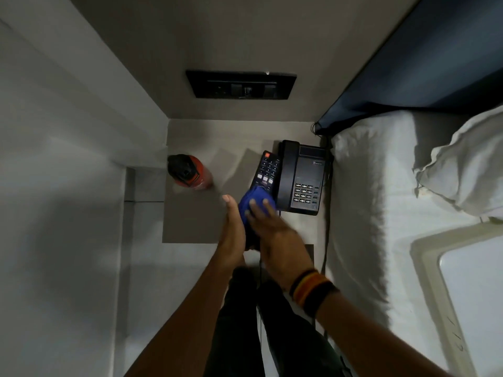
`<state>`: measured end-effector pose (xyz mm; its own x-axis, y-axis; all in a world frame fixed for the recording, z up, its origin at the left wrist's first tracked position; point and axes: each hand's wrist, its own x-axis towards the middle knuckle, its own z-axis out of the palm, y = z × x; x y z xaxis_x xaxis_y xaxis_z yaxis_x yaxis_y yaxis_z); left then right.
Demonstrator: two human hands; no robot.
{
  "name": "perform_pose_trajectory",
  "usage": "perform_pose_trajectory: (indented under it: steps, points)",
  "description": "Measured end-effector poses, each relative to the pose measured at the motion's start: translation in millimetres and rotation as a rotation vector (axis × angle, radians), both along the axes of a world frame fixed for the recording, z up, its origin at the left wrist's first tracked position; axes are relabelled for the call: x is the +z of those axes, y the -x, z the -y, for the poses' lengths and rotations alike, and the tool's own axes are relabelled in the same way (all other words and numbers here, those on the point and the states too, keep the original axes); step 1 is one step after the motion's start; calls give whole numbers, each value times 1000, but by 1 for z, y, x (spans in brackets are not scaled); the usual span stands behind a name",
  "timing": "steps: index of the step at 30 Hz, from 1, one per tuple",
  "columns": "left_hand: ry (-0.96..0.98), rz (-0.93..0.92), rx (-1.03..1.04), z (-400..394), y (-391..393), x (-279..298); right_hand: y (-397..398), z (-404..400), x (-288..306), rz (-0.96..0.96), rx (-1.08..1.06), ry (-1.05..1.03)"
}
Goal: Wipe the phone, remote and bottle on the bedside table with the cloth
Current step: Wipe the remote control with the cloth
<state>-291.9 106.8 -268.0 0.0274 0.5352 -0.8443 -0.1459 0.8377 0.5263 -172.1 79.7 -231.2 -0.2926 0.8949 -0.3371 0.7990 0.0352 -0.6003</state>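
A blue cloth (pixel 251 198) is bunched over the near end of the black remote (pixel 266 168), which lies on the grey bedside table (pixel 190 219). My right hand (pixel 272 229) presses on the cloth from above. My left hand (pixel 232 229) lies flat against the cloth's left side with straight fingers. The black desk phone (pixel 302 176) stands just right of the remote, touching it. A red bottle (pixel 190 171) with a black lid stands upright at the table's left edge, apart from both hands.
A bed with white sheets (pixel 381 200) and a pillow (pixel 462 164) borders the table on the right. A black switch panel (pixel 241 84) hangs on the wall behind. A white wall (pixel 68 159) closes the left side. The phone cord (pixel 325 240) hangs between table and bed.
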Motion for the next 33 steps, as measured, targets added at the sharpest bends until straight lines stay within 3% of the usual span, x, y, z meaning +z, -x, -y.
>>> perform_pose_trajectory:
  steps: [4,7,10,13,21,23,27,33]
  points:
    - [38,20,52,22,-4,3,-28,-1,13,-110,58,101]
    - [-61,31,44,19,-5,-1,-62,-37,26,-196,-212,67]
    - [-191,62,-27,8,-13,2,-80,-78,24,-158,-405,-18]
    - [-219,103,-39,3,-24,1,-70,-85,18,-92,-318,3]
    - [-96,9,55,-8,-17,-4,-39,17,28,-165,8,116]
    - [-117,25,-50,-4,-20,-2,-52,7,30,-158,-51,110]
    - [-154,101,-142,1,-23,-1,-73,-41,32,-187,-379,-48]
    - [-27,55,94,-15,-36,8,-34,-12,21,5,27,-17]
